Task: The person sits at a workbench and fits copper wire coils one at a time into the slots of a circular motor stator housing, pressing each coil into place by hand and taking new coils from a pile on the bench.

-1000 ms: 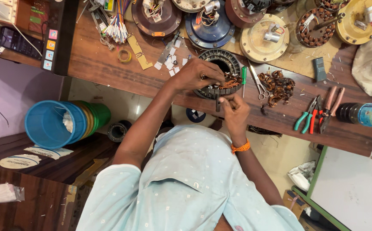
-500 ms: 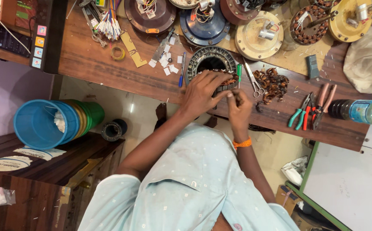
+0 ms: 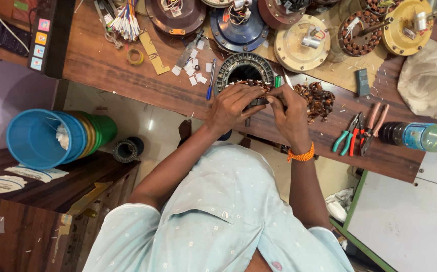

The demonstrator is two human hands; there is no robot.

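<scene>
Wooden table (image 3: 102,65) carries a ring-shaped motor stator (image 3: 243,70) at centre. Left hand (image 3: 231,106) grip presses together on its near rim; right hand (image 3: 291,108) grip pinches the copper winding (image 3: 253,84). Bottle (image 3: 419,136) with blue label lies right; coloured square stickers (image 3: 40,38) far left.

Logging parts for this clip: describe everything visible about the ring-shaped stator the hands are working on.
The stator is a dark, round metal ring with slotted teeth around an open centre, lying flat near the wooden bench's front edge. Copper-coloured winding shows at its near side. The left hand and right hand rest on that near edge, covering part of it.
</scene>
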